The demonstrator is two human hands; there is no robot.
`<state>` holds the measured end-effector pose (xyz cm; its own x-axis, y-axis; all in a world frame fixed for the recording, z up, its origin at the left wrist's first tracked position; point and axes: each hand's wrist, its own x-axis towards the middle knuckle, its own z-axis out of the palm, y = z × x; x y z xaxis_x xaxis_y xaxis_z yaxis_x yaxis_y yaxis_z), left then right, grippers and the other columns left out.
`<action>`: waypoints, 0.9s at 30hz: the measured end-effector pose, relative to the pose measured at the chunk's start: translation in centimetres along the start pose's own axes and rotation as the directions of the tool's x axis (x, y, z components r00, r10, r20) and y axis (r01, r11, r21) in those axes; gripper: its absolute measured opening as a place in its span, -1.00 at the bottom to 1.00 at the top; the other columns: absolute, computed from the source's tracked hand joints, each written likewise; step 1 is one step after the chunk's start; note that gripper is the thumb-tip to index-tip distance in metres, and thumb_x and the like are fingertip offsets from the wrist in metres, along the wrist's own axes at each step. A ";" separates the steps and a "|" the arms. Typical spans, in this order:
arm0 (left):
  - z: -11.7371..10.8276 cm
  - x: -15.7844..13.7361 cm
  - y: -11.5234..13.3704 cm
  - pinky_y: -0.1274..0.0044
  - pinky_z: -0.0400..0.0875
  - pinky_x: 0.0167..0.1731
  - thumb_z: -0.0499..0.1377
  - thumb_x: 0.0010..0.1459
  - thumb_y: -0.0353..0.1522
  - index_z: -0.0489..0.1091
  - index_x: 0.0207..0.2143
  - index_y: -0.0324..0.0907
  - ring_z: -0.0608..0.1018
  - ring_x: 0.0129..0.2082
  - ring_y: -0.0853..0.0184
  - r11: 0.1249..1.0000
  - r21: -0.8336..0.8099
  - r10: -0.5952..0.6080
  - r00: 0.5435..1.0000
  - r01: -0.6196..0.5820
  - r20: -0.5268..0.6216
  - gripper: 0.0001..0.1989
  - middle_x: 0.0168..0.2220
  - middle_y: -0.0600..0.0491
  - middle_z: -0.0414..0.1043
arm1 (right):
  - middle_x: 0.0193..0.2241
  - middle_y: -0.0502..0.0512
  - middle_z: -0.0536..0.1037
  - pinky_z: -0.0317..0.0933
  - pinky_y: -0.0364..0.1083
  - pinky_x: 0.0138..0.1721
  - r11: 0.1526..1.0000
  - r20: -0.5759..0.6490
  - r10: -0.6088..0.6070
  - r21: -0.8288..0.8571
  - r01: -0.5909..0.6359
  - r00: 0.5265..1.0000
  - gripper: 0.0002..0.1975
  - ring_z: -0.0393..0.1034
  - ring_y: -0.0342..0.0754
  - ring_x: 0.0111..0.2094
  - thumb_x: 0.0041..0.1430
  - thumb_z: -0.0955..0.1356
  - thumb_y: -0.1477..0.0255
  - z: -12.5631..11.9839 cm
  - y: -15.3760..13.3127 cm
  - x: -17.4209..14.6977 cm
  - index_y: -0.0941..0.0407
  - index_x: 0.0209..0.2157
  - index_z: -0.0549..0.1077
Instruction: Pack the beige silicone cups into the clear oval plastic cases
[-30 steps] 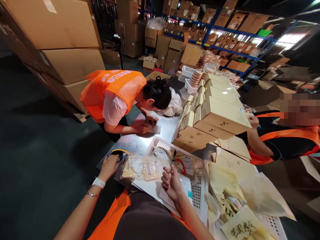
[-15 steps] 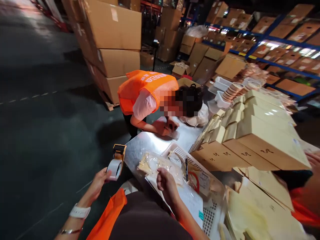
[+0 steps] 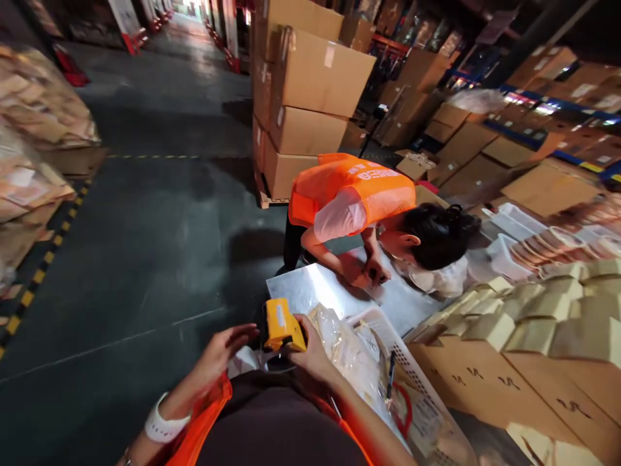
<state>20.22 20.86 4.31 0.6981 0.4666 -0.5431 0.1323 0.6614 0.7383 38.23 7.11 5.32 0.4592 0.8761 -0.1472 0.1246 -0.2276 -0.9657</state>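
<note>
The yellow tape dispenser (image 3: pixel 280 325) sits in my right hand (image 3: pixel 310 353), just at the near edge of the worktop (image 3: pixel 310 291), with my right fingers (image 3: pixel 301 330) wrapped around its lower end and clamped on it. My left hand (image 3: pixel 220 349) is just beside it, palm turned toward the dispenser, its fingers (image 3: pixel 242 332) apart and stretched out, close to the yellow body but not clearly touching it; nothing is held in that hand. As I judge it, the work is at an early stage: I have the dispenser in my grip, but I see no strip of tape pulled out and nothing being sealed under it. Just past my right fingers lie clear plastic packets (image 3: pixel 347 349) on the worktop, and beyond them, further from my fingertips, a white perforated basket (image 3: pixel 388 327) holding a pen (image 3: pixel 390 383) and printed sheets. To the far side of that from my fingers stand rows of flat tan boxes (image 3: pixel 490 382), closed as far as I can tell. Across the worktop, well apart from my hands, a person in an orange vest (image 3: pixel 354 188) bends over the metal surface with both hands down on something small. Behind that person tall cardboard cartons (image 3: pixel 310 97) are stacked on the floor.
</note>
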 end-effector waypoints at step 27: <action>-4.1 -6.8 2.1 0.50 0.43 -0.43 0.48 -0.34 -0.11 0.59 -0.39 -0.26 0.58 -0.47 0.24 0.989 -0.137 0.008 0.964 -0.046 -0.267 -0.51 -0.41 -0.09 0.62 | -0.22 0.18 0.56 0.38 0.01 -0.31 0.638 0.535 -0.314 -0.492 0.592 0.784 -0.17 0.53 0.19 -0.28 -0.07 0.45 0.27 2.8 -0.3 -1.9 0.02 0.25 0.15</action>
<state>12.86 21.47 7.95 0.4859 0.6114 -0.6245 0.0022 0.7137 0.7004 34.82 6.71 5.28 -0.1500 0.9860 0.0733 0.7843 0.1638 -0.5983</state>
